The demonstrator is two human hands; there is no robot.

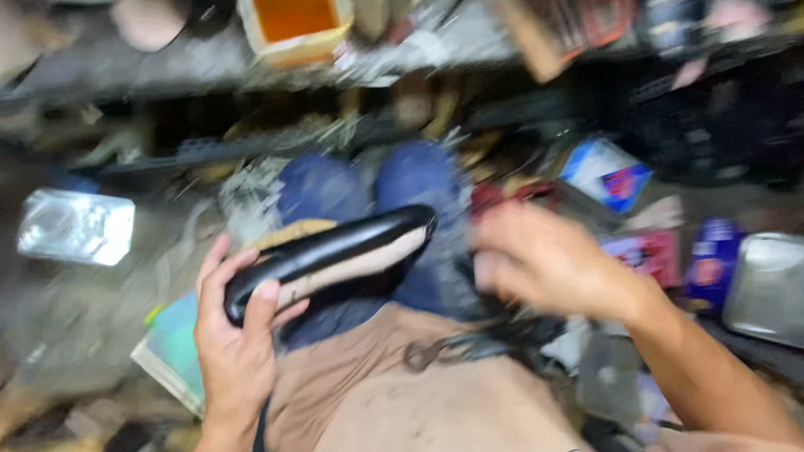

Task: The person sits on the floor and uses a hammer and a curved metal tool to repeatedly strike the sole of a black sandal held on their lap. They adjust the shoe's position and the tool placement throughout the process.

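A black shoe with a pale sole lies sideways above my lap, and my left hand grips it at its left end. The shoe's toe points right, over my blue-trousered knees. My right hand hovers just right of the shoe, blurred by motion, fingers curled; whether it holds anything is unclear. A dark stringy thing lies below that hand on my tan apron.
A cluttered shelf runs across the top with an orange-filled white tub. Clear plastic containers sit at the left and the right. Small colourful boxes and a blue tin crowd the right. A greenish book lies left of my lap.
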